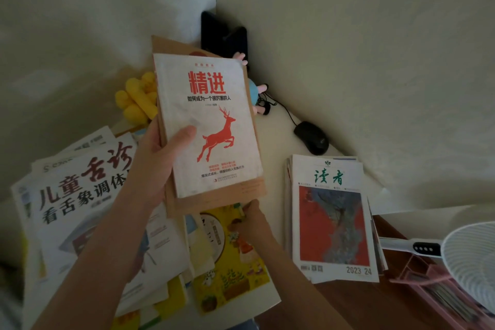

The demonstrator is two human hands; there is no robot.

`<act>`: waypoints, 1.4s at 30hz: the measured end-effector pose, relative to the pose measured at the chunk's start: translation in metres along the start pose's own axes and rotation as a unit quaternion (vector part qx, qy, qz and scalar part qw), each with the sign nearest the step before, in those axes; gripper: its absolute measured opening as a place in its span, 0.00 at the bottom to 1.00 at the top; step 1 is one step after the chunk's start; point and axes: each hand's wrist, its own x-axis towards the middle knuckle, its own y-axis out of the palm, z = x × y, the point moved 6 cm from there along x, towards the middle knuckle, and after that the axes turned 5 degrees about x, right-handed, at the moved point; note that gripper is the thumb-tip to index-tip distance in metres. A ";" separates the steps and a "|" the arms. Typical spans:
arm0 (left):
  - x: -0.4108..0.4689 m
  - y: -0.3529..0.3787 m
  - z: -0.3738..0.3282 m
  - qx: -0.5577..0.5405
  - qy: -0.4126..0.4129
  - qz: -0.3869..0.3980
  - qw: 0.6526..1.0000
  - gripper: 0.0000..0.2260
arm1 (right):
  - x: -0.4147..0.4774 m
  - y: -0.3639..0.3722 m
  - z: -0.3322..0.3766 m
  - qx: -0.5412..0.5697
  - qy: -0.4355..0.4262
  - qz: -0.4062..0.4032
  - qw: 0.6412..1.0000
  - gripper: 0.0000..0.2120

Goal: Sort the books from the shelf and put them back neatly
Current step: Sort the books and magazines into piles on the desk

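Corner desk (276, 139) finds us midway: our left hand (158, 161) grips the deer book (209, 126) over a brown book (214, 205) mid-desk, our right hand (253, 215) pinches that one's near edge, magazine stack (332, 217) neat at right, left heap (80, 195) unsorted.

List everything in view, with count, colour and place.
white paperback book with red deer cover: one, white and red, held at centre.
brown kraft-paper book: one, brown, behind the deer book.
stack of glossy magazines: one stack, red-and-blue top cover, right.
loose pile of white-covered books: several, white, left.
yellow picture book: one, yellow, below the held books.
yellow plush toy: one, yellow, behind the pile.
black computer mouse: one, black, by the wall.
white round fan: one, white, lower right.
left hand: one, grips the deer book, thumb on cover.
right hand: one, at the brown book's lower edge.
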 end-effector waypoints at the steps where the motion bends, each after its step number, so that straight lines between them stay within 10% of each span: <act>1: 0.000 0.000 0.001 0.000 -0.001 0.000 1.000 0.19 | 0.000 0.002 0.000 0.034 0.001 0.012 0.999 0.27; 10: -0.002 -0.001 0.010 0.008 -0.015 -0.005 1.000 0.20 | -0.005 -0.022 0.011 0.137 -0.066 0.002 0.988 0.11; 22: -0.002 -0.009 0.002 -0.002 -0.009 -0.029 1.000 0.15 | -0.016 -0.049 0.006 0.043 -0.146 -0.041 0.988 0.23; 31: -0.005 -0.010 0.006 -0.011 -0.020 -0.033 0.999 0.14 | -0.027 -0.059 0.008 0.182 -0.133 0.000 0.974 0.12; 42: -0.009 0.000 0.019 -0.020 -0.042 0.002 0.999 0.16 | -0.120 -0.208 0.044 0.301 -0.233 -0.270 0.885 0.09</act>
